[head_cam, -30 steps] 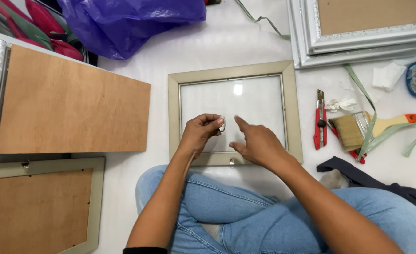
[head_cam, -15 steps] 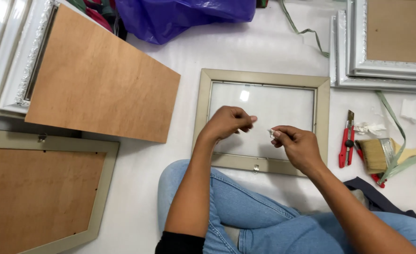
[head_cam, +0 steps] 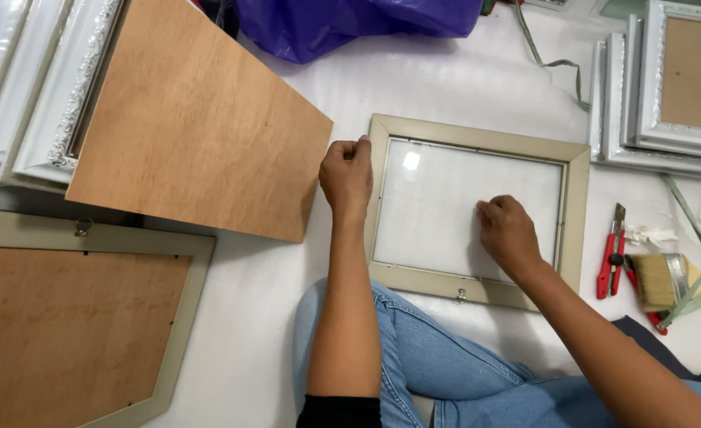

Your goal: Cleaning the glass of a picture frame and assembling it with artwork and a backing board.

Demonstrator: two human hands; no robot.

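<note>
While the left hand (head_cam: 347, 173) grips the beige frame (head_cam: 477, 139) at centre, fingers curled, the right hand (head_cam: 509, 231) presses its glass (head_cam: 445, 206) — too hard, and it might crack.

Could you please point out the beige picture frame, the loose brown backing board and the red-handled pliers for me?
Beige picture frame (head_cam: 477, 287), head view: on its bottom rail.
Brown backing board (head_cam: 196, 127), head view: on the middle of its face.
Red-handled pliers (head_cam: 609, 265), head view: on the left red handle.

Matt beige wooden frame (head_cam: 576, 208) with glossy glass pane (head_cam: 445, 208); smooth brown fibreboard backing (head_cam: 196, 119); shiny purple plastic bag (head_cam: 350, 22)
</note>
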